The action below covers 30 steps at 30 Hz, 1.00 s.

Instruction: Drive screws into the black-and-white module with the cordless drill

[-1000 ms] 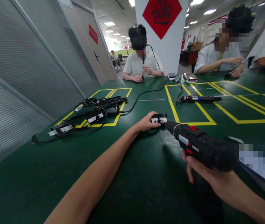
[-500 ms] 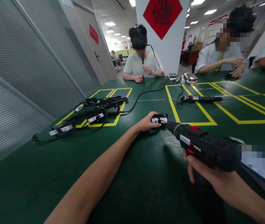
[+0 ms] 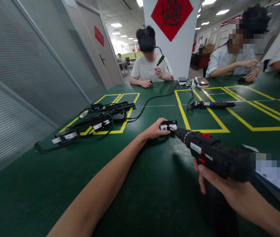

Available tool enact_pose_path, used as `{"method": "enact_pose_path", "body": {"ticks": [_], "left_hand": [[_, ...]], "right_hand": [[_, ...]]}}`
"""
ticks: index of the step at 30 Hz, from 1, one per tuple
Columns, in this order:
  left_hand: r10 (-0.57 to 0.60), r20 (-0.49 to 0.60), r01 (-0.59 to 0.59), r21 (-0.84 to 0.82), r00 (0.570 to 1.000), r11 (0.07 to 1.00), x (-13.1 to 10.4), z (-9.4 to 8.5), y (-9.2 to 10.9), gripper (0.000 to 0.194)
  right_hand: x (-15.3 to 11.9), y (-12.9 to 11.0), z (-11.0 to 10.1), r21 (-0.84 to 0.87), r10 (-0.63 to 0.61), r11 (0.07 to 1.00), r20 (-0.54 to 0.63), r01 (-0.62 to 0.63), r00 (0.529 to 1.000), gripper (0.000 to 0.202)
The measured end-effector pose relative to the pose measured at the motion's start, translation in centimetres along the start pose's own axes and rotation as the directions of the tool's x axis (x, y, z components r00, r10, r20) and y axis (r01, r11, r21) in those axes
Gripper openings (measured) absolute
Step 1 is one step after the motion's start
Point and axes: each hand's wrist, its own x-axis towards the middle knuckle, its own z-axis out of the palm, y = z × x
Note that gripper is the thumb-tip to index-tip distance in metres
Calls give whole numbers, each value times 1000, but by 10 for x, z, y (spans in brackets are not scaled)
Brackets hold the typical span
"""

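Observation:
My left hand is closed around one end of a small black box-like part with a white inner face, held near the middle of the table. In my right hand is a black cordless drill with red details, gripped by its handle. Its chuck points left at the near side of the black part. The tip lies close against the part; whether it touches I cannot tell. What the white face carries is too small to make out, apart from a blue spot.
Black adapters with tangled cables lie at left among yellow tape lines. Right of centre rests a pen-shaped tool with a cord. A blurred panel is at far right. Across the green table, a person holds a screwdriver.
My hands, the drill and the black part stay practically still. Across the table, the person's screwdriver has swung from upright to a slant, its handle leaning right.

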Motion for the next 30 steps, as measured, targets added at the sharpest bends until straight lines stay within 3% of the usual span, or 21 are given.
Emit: {"method": "enact_pose_path", "body": {"ticks": [15, 23, 30], "left_hand": [[31, -1, -31, 9, 1000, 999, 0, 0, -1, 53], [45, -13, -45, 12, 999, 999, 1, 0, -4, 54], [41, -9, -41, 20, 999, 999, 1, 0, -4, 54]], "right_hand": [[-1, -3, 1, -9, 20, 1000, -27, -20, 999, 52], [1, 1, 3, 33, 43, 999, -74, -41, 996, 43], [3, 6, 2, 49, 46, 998, -80, -42, 996, 53]]}}
